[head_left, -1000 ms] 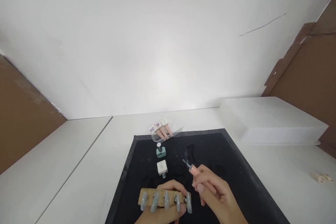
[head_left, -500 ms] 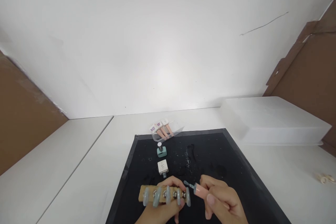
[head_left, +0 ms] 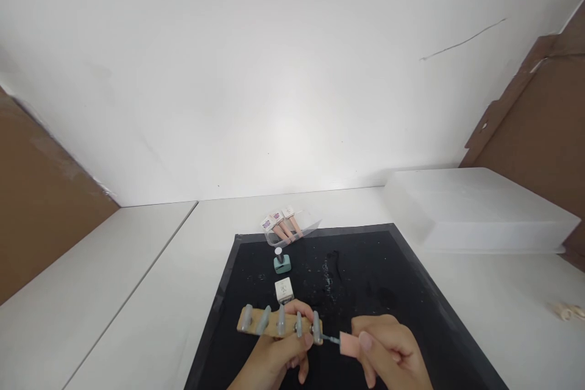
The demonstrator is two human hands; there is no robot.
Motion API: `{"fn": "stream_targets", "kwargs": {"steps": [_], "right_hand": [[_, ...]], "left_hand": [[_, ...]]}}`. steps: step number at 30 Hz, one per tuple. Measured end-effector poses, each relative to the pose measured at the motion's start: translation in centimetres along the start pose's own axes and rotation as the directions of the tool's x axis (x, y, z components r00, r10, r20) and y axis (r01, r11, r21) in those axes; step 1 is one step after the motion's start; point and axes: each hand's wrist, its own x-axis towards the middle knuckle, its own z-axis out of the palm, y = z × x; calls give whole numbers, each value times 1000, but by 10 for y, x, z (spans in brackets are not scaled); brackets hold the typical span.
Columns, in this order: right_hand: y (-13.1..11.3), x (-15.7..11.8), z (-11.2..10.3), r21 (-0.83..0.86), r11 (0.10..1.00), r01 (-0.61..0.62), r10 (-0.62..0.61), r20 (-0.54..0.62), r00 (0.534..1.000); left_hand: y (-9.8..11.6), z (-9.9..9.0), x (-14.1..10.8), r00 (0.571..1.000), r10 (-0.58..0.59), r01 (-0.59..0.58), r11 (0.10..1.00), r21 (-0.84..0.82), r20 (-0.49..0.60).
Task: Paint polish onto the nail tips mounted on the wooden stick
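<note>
My left hand (head_left: pixel 278 356) is closed round a wooden nail display stand (head_left: pixel 275 322) that carries a row of grey-green false nails (head_left: pixel 281 320). Pinched in my right hand (head_left: pixel 390 344) is a nail polish brush (head_left: pixel 350 344) with a pink cap. Its bristle tip reaches the rightmost false nail (head_left: pixel 316 326) and appears to touch it. Just beyond the stand lies a white square nail polish bottle (head_left: pixel 284 290), its neck hidden behind my left fingers. Farther back stands a green bottle (head_left: pixel 282 263) with a silver top.
Under my hands is a black mat (head_left: pixel 365 274) on a white table (head_left: pixel 137 280). A clear tray (head_left: pixel 311 222) at its back edge holds several pink-capped white bottles (head_left: pixel 286 225). A white box (head_left: pixel 479 207) stands at the right, with small beige pieces (head_left: pixel 569 311) in front of it.
My left hand has raised and tilted the stand, shifting it a little left. The brush tip has moved down from above the stand to the rightmost nail's side.
</note>
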Motion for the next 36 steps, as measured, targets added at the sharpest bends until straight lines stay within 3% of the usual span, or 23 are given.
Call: {"fn": "stream_targets", "kwargs": {"steps": [22,36], "right_hand": [[0,-1,0,-65,992,-105,112,115,987],[0,9,-1,-93,985,-145,150,52,987]], "left_hand": [[-6,-5,5,1000,0,1,1000,-28,29],[-2,-5,6,994,57,-66,993,98,92]]}}
